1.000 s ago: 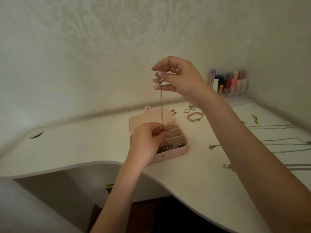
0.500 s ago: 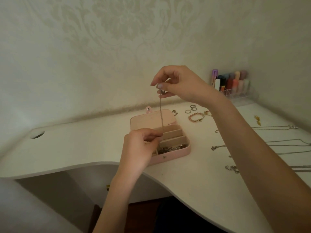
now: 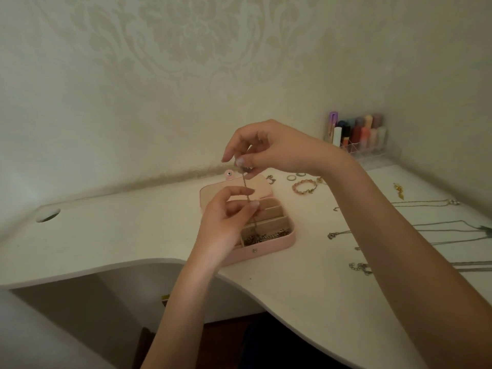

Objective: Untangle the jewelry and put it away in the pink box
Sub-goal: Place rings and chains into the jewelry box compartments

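Near the tabletop's point(image 3: 111, 235) front edge, the left hand point(image 3: 226, 225) pinches a thin chain point(image 3: 249, 193) above the open pink box point(image 3: 266, 245). Higher, the right hand point(image 3: 277, 150) pinches the chain's top; its lower end trails into the front compartment. Necklaces point(image 3: 426, 231) lie toward the right edge.

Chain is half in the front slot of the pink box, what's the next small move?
Probably lower the right hand further, feeding the chain down through the left hand: its lower end already lies in the pink box, top end pinched above.
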`<state>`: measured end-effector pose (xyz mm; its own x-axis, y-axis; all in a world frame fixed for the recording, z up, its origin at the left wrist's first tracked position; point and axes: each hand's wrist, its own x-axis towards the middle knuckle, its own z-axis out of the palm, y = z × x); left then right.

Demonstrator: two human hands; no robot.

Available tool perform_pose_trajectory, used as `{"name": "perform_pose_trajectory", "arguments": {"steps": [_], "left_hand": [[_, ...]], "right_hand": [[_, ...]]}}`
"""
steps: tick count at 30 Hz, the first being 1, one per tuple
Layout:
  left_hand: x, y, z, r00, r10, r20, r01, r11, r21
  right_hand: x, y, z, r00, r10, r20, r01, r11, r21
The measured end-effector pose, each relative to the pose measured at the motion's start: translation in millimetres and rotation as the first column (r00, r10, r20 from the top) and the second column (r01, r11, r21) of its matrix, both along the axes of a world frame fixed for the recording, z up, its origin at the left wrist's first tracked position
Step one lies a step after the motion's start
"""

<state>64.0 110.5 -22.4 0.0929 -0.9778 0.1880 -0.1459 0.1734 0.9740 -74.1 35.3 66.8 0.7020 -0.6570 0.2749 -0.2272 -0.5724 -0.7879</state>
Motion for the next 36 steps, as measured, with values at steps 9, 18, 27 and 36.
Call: {"name": "perform_pose_trajectory", "arguments": {"steps": [9, 18, 27, 36], "left_hand": [[5.3, 2.1, -18.7, 0.978, 0.121, 0.170, -0.092, 0.981, -0.169], [3.4, -1.1, -38.2, 0.734, 0.230, 0.639, 0.021, 0.933, -0.360], [2.9, -0.1, -38.3, 0.764, 0.216, 0.608, 0.025, 0.932, -0.362], [-52.7, -8.9, -33.7, 0.814, 0.026, 0.580, 0.166, 0.946, -0.277]], "right_hand": [[-40.0, -2.0, -29.5, 0.950, -0.150, -0.274, 0.132, 0.988, -0.083], [-51.0, 11.1, -87.7, 0.952, -0.217, -0.214, 0.187, 0.970, -0.152], [-53.3, 12.8, -88.5, 0.930, -0.259, -0.262, 0.213, 0.958, -0.190], [-139.5, 28.6, -93.4, 0.749, -0.659, -0.070, 0.649, 0.750, -0.124]]}}
